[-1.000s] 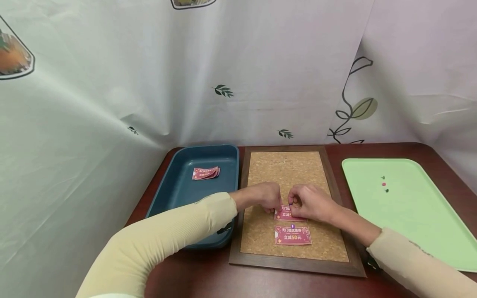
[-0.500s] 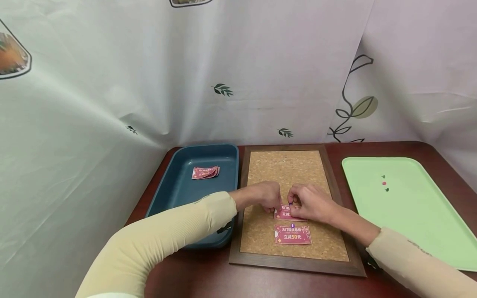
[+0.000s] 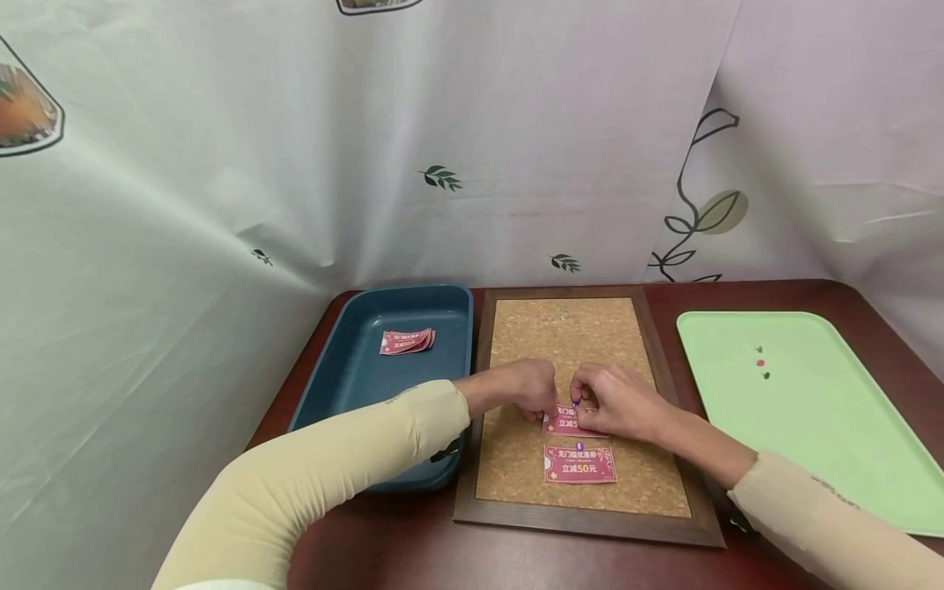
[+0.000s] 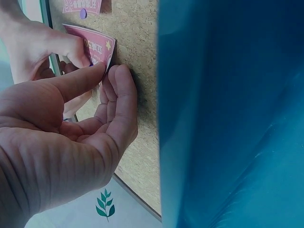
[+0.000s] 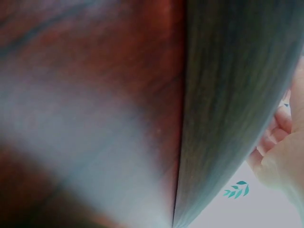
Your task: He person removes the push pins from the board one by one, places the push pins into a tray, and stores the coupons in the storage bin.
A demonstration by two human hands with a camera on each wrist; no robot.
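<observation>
A pink coupon lies over the cork board, partly covered by both hands. My left hand pinches its left edge; in the left wrist view the thumb is on the printed face and that corner stands off the cork. At the coupon's upper edge, my right hand holds a purple push pin between its fingertips. Its point is hidden. Nearer the front, a second coupon lies flat with a purple push pin at its top edge.
Left of the board stands a blue tray with a small pile of pink coupons. A green tray with tiny items on it lies at right. Small clear objects sit near the board's far end. Patterned cloth hangs behind.
Both hands stay at the same coupon with almost no movement. The fingertips of the right hand shift very slightly around the push pin.
</observation>
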